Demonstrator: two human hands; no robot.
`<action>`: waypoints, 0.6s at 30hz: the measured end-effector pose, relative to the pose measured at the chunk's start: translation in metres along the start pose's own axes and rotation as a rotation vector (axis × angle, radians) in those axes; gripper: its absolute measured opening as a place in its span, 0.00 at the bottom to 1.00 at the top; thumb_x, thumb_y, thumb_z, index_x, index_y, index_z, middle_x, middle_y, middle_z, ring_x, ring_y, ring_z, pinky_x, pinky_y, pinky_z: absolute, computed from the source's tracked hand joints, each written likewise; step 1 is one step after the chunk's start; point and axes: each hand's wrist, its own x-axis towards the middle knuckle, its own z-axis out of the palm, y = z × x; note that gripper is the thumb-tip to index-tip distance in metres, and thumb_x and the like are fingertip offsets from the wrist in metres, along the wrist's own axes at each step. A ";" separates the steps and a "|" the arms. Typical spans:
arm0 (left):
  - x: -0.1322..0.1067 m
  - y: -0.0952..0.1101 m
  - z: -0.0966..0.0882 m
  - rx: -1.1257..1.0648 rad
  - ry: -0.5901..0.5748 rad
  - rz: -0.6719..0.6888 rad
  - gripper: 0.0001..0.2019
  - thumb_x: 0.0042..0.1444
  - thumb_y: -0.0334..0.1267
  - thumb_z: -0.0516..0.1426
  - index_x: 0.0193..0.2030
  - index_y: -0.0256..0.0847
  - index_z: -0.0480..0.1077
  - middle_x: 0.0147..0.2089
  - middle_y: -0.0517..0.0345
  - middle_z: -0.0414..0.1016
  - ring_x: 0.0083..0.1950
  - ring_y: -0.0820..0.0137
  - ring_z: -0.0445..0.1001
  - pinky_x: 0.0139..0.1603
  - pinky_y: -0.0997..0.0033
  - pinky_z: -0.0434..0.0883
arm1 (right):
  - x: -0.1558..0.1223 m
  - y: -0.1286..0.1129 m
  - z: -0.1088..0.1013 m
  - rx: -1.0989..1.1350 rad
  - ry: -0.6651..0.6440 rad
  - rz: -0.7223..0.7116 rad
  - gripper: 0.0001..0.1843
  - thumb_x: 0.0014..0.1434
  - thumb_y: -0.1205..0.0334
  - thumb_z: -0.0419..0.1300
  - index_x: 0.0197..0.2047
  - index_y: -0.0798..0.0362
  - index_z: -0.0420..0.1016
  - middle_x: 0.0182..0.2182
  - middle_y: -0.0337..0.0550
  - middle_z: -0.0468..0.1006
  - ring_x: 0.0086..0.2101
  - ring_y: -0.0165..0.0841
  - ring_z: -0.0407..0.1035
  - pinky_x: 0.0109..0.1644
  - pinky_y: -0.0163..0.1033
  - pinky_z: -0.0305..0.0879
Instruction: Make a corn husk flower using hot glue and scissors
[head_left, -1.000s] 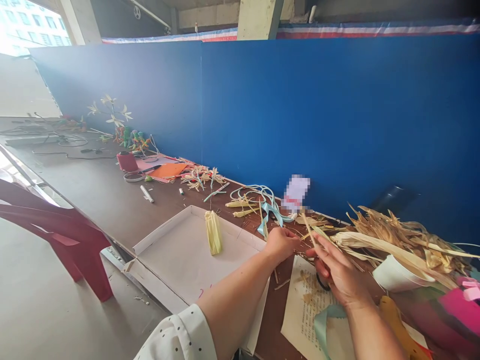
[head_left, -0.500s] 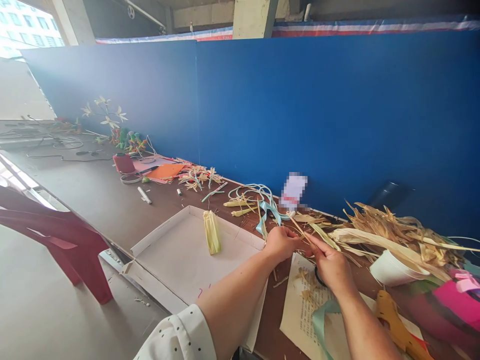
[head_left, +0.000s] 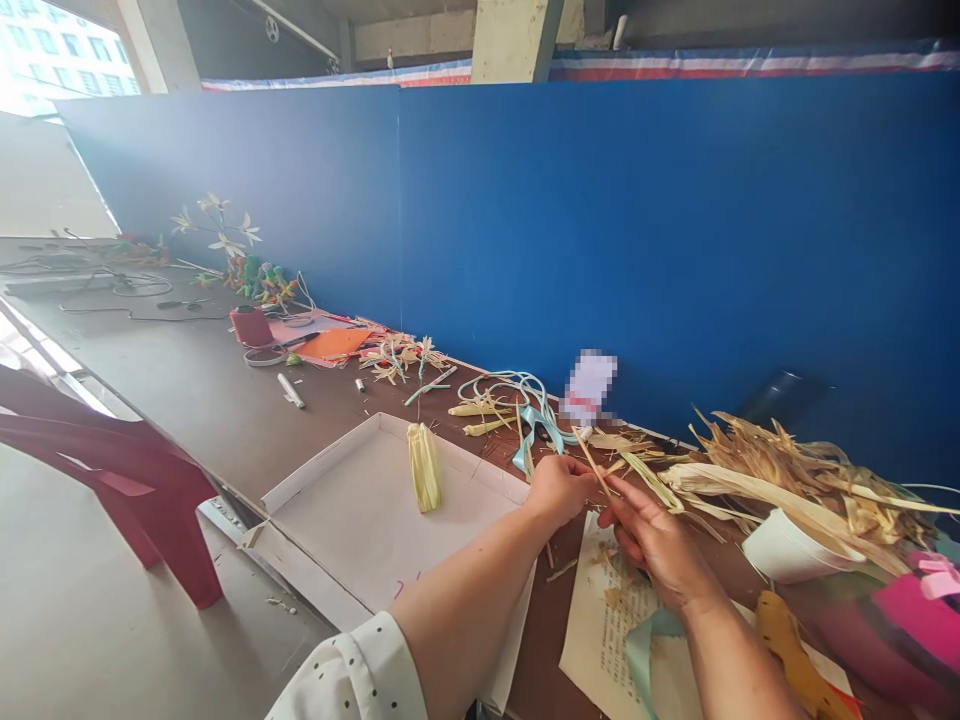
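Between my two hands a thin strip of dried corn husk [head_left: 589,455] stands tilted, its upper end pointing away from me. My left hand [head_left: 561,492] is closed round its lower part, the fingertips partly hidden. My right hand [head_left: 654,540] meets it from the right, thumb and fingers pinching at the strip. Below my right hand lies a printed paper sheet [head_left: 581,625] with husk scraps and a pale green ribbon [head_left: 642,655] on it. A bundled piece of green-yellow husk [head_left: 424,470] rests in the shallow white box [head_left: 330,530] left of my hands.
A pile of dry husks [head_left: 795,455] and a white paper cup [head_left: 799,548] are at the right, with a yellow glue gun [head_left: 795,650] nearer. Light blue ribbon [head_left: 531,425] and cord lie behind my hands. A blue partition [head_left: 675,220] borders the brown table [head_left: 195,350]; a red chair [head_left: 150,480] stands left.
My right hand has turned and its fingers have stretched toward my left hand along the strip. A black ring seen under the right hand is now mostly hidden. My left hand stays in place.
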 end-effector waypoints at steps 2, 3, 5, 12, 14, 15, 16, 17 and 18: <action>-0.001 0.000 0.000 0.025 -0.002 0.002 0.12 0.47 0.43 0.59 0.31 0.35 0.75 0.20 0.62 0.67 0.21 0.79 0.60 0.21 0.78 0.56 | 0.006 0.006 -0.003 -0.073 0.018 -0.041 0.30 0.51 0.44 0.60 0.56 0.45 0.69 0.23 0.36 0.70 0.15 0.24 0.48 0.18 0.33 0.39; -0.002 0.001 0.000 0.041 -0.002 -0.003 0.11 0.47 0.42 0.59 0.32 0.35 0.75 0.21 0.62 0.68 0.21 0.79 0.60 0.22 0.78 0.56 | 0.008 0.009 -0.005 -0.134 0.051 -0.068 0.29 0.52 0.44 0.59 0.55 0.45 0.70 0.22 0.36 0.69 0.15 0.25 0.49 0.18 0.34 0.42; -0.004 0.002 0.000 0.068 -0.002 -0.007 0.10 0.45 0.40 0.60 0.31 0.35 0.75 0.21 0.62 0.68 0.21 0.78 0.61 0.22 0.78 0.56 | 0.012 0.010 -0.009 -0.301 0.142 -0.131 0.26 0.53 0.45 0.57 0.54 0.44 0.73 0.22 0.36 0.70 0.17 0.27 0.54 0.20 0.35 0.49; -0.004 0.001 0.003 0.109 0.004 0.015 0.07 0.44 0.39 0.59 0.27 0.37 0.74 0.20 0.62 0.68 0.22 0.77 0.62 0.22 0.77 0.55 | 0.014 0.008 -0.013 -0.516 0.427 -0.166 0.24 0.53 0.48 0.54 0.52 0.44 0.74 0.24 0.39 0.76 0.21 0.32 0.62 0.28 0.39 0.59; -0.003 0.000 0.003 0.112 0.025 -0.001 0.07 0.45 0.38 0.59 0.28 0.37 0.74 0.21 0.61 0.69 0.22 0.76 0.62 0.23 0.76 0.56 | 0.013 0.009 -0.013 -0.317 0.451 -0.138 0.29 0.52 0.47 0.56 0.57 0.44 0.69 0.26 0.40 0.77 0.18 0.30 0.58 0.22 0.37 0.54; -0.002 0.000 0.003 0.109 0.035 -0.010 0.07 0.45 0.39 0.58 0.28 0.38 0.75 0.22 0.61 0.70 0.23 0.76 0.62 0.23 0.76 0.57 | 0.011 0.008 -0.013 -0.188 0.429 -0.125 0.32 0.51 0.46 0.58 0.59 0.44 0.66 0.28 0.40 0.77 0.17 0.28 0.56 0.20 0.36 0.51; -0.002 0.000 0.003 0.107 0.042 -0.016 0.07 0.46 0.39 0.58 0.28 0.38 0.75 0.22 0.61 0.70 0.23 0.76 0.63 0.23 0.76 0.57 | 0.009 0.006 -0.013 -0.063 0.385 -0.112 0.35 0.50 0.46 0.59 0.61 0.43 0.63 0.29 0.41 0.77 0.16 0.27 0.53 0.18 0.35 0.47; -0.001 0.000 0.003 0.107 0.042 -0.018 0.07 0.46 0.39 0.58 0.29 0.38 0.75 0.22 0.61 0.71 0.23 0.76 0.63 0.24 0.76 0.57 | 0.006 0.004 -0.012 0.037 0.326 -0.098 0.36 0.49 0.46 0.61 0.61 0.43 0.62 0.30 0.41 0.77 0.16 0.26 0.52 0.17 0.34 0.43; -0.001 0.000 0.003 0.109 0.042 -0.016 0.08 0.46 0.39 0.58 0.28 0.38 0.75 0.22 0.61 0.71 0.23 0.76 0.63 0.24 0.76 0.58 | 0.003 0.001 -0.011 0.104 0.263 -0.078 0.36 0.48 0.47 0.62 0.61 0.43 0.63 0.31 0.41 0.76 0.16 0.25 0.51 0.17 0.34 0.40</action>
